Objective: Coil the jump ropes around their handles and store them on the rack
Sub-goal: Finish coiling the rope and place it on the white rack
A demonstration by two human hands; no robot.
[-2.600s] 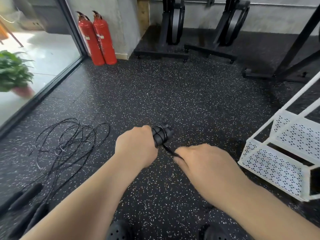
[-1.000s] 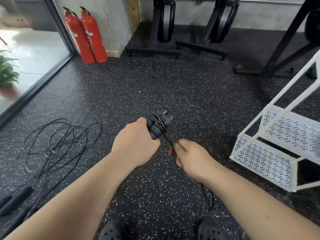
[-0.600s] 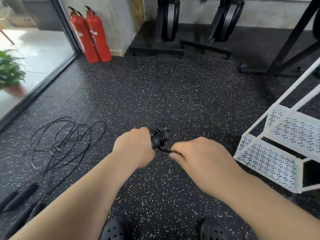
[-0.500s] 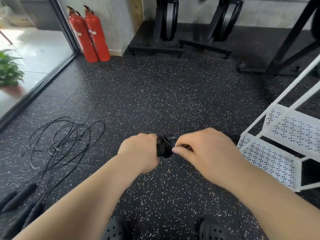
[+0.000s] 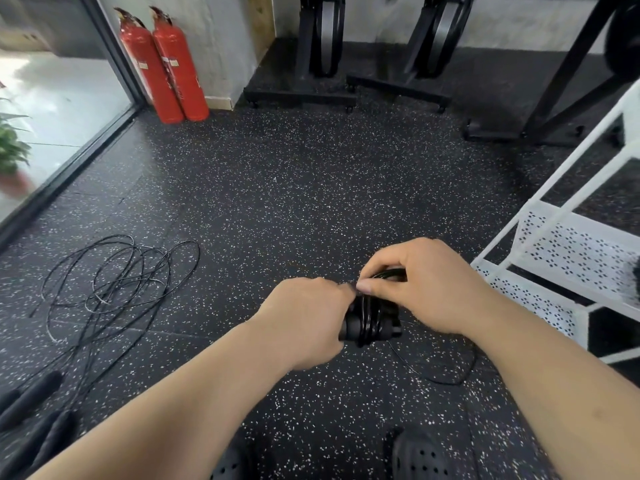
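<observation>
Rope bundle (image 5: pixel 370 320), one, gripped by left hand (image 5: pixel 304 327), right hand (image 5: pixel 426 289); two extinguishers (image 5: pixel 180 64).

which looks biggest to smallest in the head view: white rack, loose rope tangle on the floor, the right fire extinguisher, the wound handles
1. white rack, though cut by the frame edge
2. loose rope tangle
3. fire extinguisher, farther off, so true size unsure
4. wound handles, nearest the camera

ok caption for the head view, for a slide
Left hand grips the handles, right hand pinches the rope coiled round them, beside the rack.
</observation>
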